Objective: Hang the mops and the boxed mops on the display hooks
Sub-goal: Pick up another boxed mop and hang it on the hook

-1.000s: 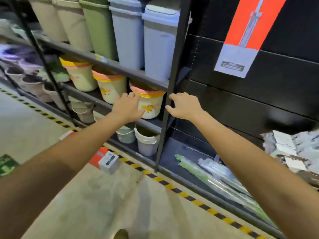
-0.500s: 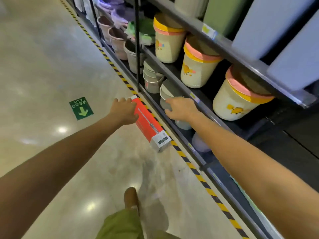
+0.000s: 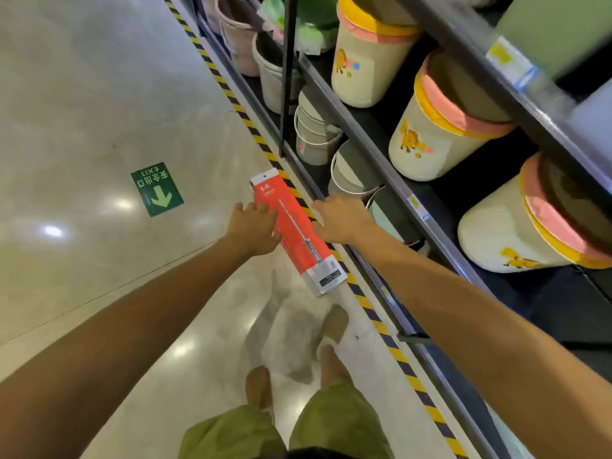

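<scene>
Shop floor [image 3: 99, 94] fills my view now that my hands are down from the shelf [image 3: 374, 154]. The boxed mop [image 3: 298, 240] lies between my fingertips. My left hand [image 3: 253, 228] and right hand [image 3: 341, 220] flank it, fingers loosely apart, gripping nothing. Pickup looks next.

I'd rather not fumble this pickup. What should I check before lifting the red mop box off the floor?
1. Red mop box lies flat on the floor, nothing on top: ok.
2. Left hand open at its left edge: ok.
3. Right hand open at its right side: ok.
4. Either hand gripping the box: not ok.
5. Hang tab at the far end in sight: ok.
6. Free display hook to go to: cannot tell, none in view.
</scene>
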Tool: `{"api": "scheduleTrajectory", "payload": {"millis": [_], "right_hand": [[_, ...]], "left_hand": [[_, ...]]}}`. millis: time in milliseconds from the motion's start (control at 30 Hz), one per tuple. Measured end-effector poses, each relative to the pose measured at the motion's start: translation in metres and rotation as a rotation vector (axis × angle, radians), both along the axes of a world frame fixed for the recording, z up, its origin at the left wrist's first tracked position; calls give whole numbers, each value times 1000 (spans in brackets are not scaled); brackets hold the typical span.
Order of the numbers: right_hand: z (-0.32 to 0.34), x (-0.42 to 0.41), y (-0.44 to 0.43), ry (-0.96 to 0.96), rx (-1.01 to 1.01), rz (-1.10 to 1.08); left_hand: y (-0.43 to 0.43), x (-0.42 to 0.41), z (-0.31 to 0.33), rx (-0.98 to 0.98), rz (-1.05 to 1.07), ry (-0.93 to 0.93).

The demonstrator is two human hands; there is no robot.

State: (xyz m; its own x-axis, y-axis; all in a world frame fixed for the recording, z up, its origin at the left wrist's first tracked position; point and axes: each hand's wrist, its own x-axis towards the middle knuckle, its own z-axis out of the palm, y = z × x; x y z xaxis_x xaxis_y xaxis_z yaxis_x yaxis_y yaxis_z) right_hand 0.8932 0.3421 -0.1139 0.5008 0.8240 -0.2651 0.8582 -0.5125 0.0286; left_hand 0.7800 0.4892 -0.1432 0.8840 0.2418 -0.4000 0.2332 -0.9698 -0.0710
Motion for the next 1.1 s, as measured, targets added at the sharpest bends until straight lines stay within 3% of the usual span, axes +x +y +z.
{"api": "scheduleTrajectory", "payload": {"millis": [267, 367, 467, 700, 900, 1000, 1100], "right_hand": [[-84, 113, 45, 27, -12, 85], [-129, 155, 59, 154, -117, 96], [-172, 184, 81, 231, -86, 63], [-335, 225, 126, 351, -107, 7], [-517, 251, 150, 355, -181, -107], [-588, 263, 155, 308, -174, -204], [-647, 269, 158, 344, -118, -328]], "left_hand": [[33, 99, -77, -92, 177, 115], [43, 130, -119, -149, 242, 145], [56, 154, -170, -190, 273, 184], [98, 202, -332, -242, 271, 241], [123, 228, -510, -303, 299, 306], [124, 236, -584, -403, 447, 298], [119, 244, -643, -612, 763, 226]]}}
